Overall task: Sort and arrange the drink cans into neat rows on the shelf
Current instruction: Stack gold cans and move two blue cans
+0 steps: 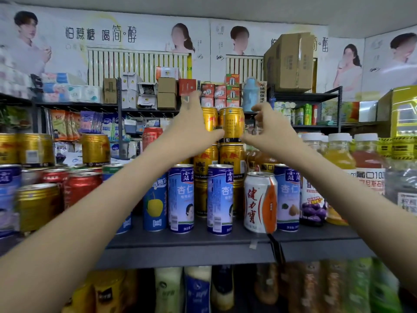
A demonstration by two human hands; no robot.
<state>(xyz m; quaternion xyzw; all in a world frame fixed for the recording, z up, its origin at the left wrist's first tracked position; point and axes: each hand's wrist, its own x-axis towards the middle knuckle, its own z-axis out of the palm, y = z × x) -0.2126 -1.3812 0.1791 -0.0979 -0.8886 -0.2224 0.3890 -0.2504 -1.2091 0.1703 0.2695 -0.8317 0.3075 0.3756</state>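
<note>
Left hand (pixel 191 123): raised to the top tier of the can stack, fingers straight and pointing up, spread flat in front of the rear gold can (pixel 209 118). The thumb reaches right to the lower left edge of the top gold can (pixel 233 122). Not wrapped round anything.

Right hand (pixel 272 129): level with the left, on the other side of the same can. Fingers loosely curled and just off the can's right side; thumb extends left to the can's lower right edge. Cannot tell whether it grips or only touches.

Top gold can: upright between the two thumbs, seated on the gold Red Bull cans (pixel 232 158) of the tier below. These in turn stand on more gold cans at shelf level, mostly hidden.

Front row on the grey shelf (pixel 203 242), left to right: a blue can with a yellow fruit (pixel 155 204), two blue almond drink cans (pixel 180 197) with a gap between them, a white and orange can (pixel 259 202), and a third blue almond can (pixel 286 195) just behind it. All upright.

Left of the stack: red cans (pixel 81 186) and loose gold cans (pixel 94 149), mixed, some stacked, blurred. Right: juice bottles with white caps (pixel 338 152).

Behind, on a farther rack: small cartons, a light blue flask (pixel 250 93), large cardboard boxes (pixel 291 62). Posters cover the wall. The shelf below holds bottles, too blurred to name.
</note>
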